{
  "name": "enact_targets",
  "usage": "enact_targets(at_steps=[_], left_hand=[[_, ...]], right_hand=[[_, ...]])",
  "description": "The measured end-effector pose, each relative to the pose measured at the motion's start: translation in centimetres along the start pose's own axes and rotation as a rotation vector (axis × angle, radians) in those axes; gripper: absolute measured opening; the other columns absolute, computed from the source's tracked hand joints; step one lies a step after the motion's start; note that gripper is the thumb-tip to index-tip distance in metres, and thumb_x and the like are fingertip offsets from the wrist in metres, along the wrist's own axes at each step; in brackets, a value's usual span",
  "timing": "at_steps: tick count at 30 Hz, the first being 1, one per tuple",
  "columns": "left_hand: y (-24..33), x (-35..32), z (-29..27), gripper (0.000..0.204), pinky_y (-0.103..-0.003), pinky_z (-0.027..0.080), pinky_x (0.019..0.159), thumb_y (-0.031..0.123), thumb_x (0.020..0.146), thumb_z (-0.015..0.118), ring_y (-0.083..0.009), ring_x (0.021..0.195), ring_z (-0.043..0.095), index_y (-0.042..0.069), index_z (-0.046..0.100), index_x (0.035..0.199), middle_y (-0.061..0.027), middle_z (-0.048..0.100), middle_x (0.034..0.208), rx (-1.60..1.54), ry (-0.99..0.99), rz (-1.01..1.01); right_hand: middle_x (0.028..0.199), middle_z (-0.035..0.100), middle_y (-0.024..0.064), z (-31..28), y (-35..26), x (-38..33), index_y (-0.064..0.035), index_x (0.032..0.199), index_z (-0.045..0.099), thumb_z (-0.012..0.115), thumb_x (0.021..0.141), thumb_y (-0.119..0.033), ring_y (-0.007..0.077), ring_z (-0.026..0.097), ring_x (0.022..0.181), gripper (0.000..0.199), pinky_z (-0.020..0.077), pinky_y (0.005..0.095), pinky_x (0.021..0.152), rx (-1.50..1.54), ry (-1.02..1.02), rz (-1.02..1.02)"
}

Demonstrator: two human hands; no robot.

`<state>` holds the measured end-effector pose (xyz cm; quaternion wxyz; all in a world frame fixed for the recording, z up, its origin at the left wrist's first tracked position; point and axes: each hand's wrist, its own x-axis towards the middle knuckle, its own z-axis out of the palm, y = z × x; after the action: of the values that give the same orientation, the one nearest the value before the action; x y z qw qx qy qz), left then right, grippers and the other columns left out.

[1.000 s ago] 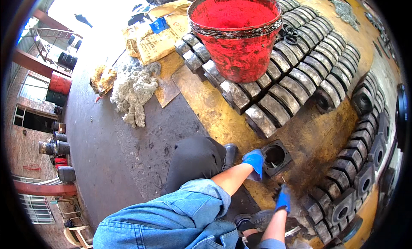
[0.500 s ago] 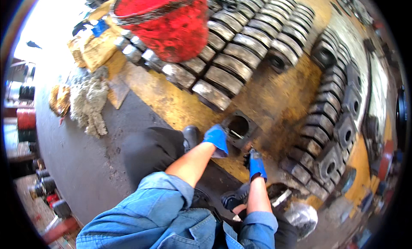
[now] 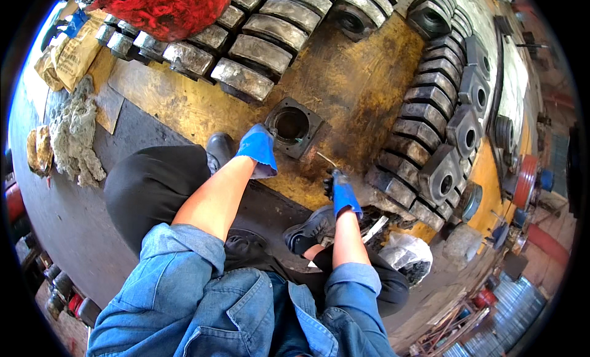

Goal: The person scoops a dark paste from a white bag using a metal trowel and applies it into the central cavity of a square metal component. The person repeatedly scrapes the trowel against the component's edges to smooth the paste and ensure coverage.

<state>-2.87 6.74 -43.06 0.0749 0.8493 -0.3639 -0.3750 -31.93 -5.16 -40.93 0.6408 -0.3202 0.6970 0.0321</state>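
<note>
A square dark metal block with a large round bore lies flat on the yellow, oil-stained floor. My left hand, in a blue glove, is against the block's left side; its fingers are hidden behind the glove's back and cuff. To the right of and nearer than the block is my right hand, in a glove with a blue cuff and dark fingers. It is closed round a thin metal rod whose free end points toward the block's near right corner, apart from the bore.
Rows of metal blocks stand at the back, beside a red bucket. Another curved row runs down the right, with bored square blocks along it. Grey rags lie left; a clear plastic bag sits near my right knee.
The view has shifted, so the scene sits further left and higher. The rod, earlier reaching across the bore, has been drawn out toward me with my right hand. My left hand stays at the block.
</note>
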Motion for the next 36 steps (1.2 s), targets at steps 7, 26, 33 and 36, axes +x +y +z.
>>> enact_targets(at_steps=[7, 26, 33, 36], left_hand=[[1.4, 0.0, -0.3, 0.044, -0.044, 0.048, 0.081, 0.041, 0.087, 0.054, -0.0412, 0.099, 0.058, -0.001, 0.066, 0.095, -0.0264, 0.062, 0.099, -0.071, 0.000, -0.043], [-0.1, -0.4, 0.7, 0.022, -0.033, 0.049, 0.067, 0.022, 0.069, 0.061, -0.0294, 0.076, 0.063, 0.003, 0.067, 0.079, -0.0192, 0.064, 0.079, 0.097, 0.131, 0.074], [1.3, -0.7, -1.3, 0.036, -0.041, 0.048, 0.079, 0.034, 0.081, 0.057, -0.0378, 0.096, 0.058, 0.001, 0.066, 0.091, -0.0244, 0.061, 0.096, 0.113, -0.082, 0.075], [0.4, 0.0, -0.1, 0.042, -0.044, 0.048, 0.083, 0.039, 0.087, 0.054, -0.0407, 0.103, 0.057, 0.000, 0.066, 0.097, -0.0262, 0.061, 0.103, 0.001, -0.055, -0.024]], right_hand=[[0.079, 0.064, 0.0079, 2.7, -0.9, -1.6, -0.0085, 0.110, 0.058, 0.042, 0.096, -0.038, 0.0172, 0.057, 0.058, 0.037, 0.0470, 0.0329, 0.053, -0.489, 0.087, -0.622], [0.075, 0.062, 0.0063, 0.2, -0.5, -2.7, -0.0095, 0.110, 0.060, 0.040, 0.097, -0.039, 0.0159, 0.053, 0.056, 0.038, 0.0465, 0.0308, 0.051, -0.214, -0.003, -0.205], [0.072, 0.060, 0.0073, 1.3, -2.2, -3.2, -0.0091, 0.108, 0.058, 0.042, 0.097, -0.035, 0.0169, 0.053, 0.053, 0.033, 0.0445, 0.0312, 0.046, -0.095, -0.027, -0.052], [0.069, 0.056, 0.0066, -3.3, -0.4, -1.1, -0.0130, 0.110, 0.060, 0.042, 0.095, -0.038, 0.0179, 0.050, 0.051, 0.034, 0.0455, 0.0382, 0.046, -0.039, 0.035, 0.093]])
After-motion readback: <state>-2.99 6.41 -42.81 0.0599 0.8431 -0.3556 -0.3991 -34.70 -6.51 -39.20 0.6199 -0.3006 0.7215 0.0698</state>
